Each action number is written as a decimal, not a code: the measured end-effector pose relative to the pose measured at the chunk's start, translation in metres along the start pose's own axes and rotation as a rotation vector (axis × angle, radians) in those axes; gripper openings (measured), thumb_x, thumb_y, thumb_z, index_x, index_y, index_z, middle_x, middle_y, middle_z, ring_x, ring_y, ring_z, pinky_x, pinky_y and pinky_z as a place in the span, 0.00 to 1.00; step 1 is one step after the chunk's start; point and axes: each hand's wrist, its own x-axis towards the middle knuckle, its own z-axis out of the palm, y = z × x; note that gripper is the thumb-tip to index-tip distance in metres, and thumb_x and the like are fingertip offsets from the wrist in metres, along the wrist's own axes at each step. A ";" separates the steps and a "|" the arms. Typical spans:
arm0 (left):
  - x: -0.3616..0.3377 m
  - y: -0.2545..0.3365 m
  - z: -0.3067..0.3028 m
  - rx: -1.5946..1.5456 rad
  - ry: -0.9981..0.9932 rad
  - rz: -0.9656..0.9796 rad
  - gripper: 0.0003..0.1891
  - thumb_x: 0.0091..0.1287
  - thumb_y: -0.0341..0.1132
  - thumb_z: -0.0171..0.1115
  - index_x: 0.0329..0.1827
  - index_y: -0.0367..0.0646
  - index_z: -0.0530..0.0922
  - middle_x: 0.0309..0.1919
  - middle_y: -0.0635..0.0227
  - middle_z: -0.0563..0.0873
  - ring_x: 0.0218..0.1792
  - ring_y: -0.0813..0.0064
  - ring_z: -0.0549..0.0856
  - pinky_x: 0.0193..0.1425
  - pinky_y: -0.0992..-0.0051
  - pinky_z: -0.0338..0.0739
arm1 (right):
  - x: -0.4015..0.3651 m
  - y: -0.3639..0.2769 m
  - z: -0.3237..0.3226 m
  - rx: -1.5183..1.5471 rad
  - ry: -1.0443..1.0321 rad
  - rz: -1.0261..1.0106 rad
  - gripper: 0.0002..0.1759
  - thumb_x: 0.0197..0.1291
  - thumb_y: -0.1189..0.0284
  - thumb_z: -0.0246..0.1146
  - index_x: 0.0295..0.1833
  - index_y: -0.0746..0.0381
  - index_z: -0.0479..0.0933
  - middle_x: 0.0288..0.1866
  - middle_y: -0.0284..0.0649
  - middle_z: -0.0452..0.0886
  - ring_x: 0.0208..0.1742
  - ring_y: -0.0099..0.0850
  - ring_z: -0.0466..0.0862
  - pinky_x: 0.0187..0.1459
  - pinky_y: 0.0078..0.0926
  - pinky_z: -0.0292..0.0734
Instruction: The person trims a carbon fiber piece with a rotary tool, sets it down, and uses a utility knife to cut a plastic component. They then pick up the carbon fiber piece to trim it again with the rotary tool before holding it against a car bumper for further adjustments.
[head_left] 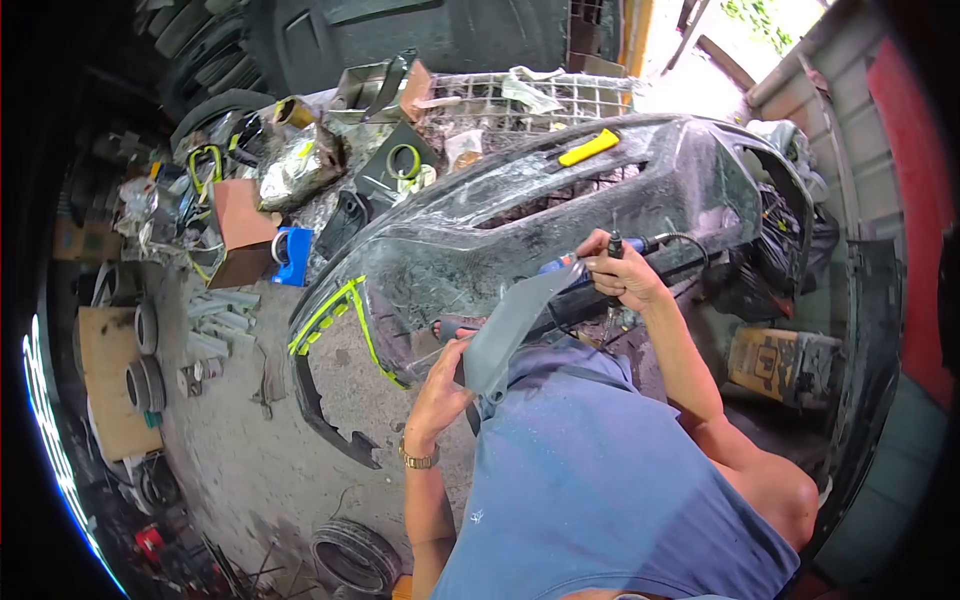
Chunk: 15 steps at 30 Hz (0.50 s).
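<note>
A curved, smooth grey plastic panel (497, 342) slants up in front of my body, between my two hands. My left hand (440, 395), with a watch at the wrist, grips its lower left edge. At its upper end, my right hand (630, 278) is closed around a slim black tool (615, 250) with a thin tip pointing up. I cannot tell what kind of tool it is. Just past the panel's upper end a blue tool (556, 265) shows in part. Behind everything lies a large, dusty dark car bumper (440, 270), edged with yellow-green tape (362, 320) at its left end.
A yellow block-like tool (590, 147) rests on top of the bumper. Cluttered behind are a roll of tape (403, 161), an open cardboard box (243, 225) and a metal grid (490, 90). Tyres (355, 555) lie on the floor; a carton (780, 365) stands at right.
</note>
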 end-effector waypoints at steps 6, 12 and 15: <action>0.001 0.000 -0.005 -0.448 -0.413 -0.106 0.43 0.60 0.31 0.70 0.75 0.39 0.53 0.67 0.64 0.69 0.68 0.71 0.68 0.72 0.69 0.60 | 0.005 0.007 -0.002 -0.014 0.062 -0.042 0.04 0.63 0.81 0.59 0.43 0.63 0.74 0.21 0.23 0.64 0.15 0.10 0.60 0.14 0.11 0.52; 0.026 -0.009 0.010 -0.992 -0.345 -0.239 0.14 0.75 0.40 0.56 0.55 0.39 0.73 0.42 0.78 0.81 0.42 0.91 0.78 0.50 0.86 0.72 | 0.025 0.016 -0.002 -0.038 0.091 -0.073 0.07 0.65 0.77 0.60 0.48 0.63 0.74 0.24 0.25 0.69 0.15 0.09 0.60 0.14 0.10 0.52; 0.034 -0.004 0.005 -1.013 -0.292 -0.240 0.13 0.73 0.37 0.58 0.54 0.39 0.75 0.44 0.74 0.84 0.44 0.88 0.79 0.52 0.82 0.72 | 0.032 0.011 0.009 -0.174 0.172 -0.109 0.12 0.66 0.75 0.60 0.53 0.65 0.74 0.28 0.29 0.76 0.15 0.08 0.61 0.14 0.09 0.51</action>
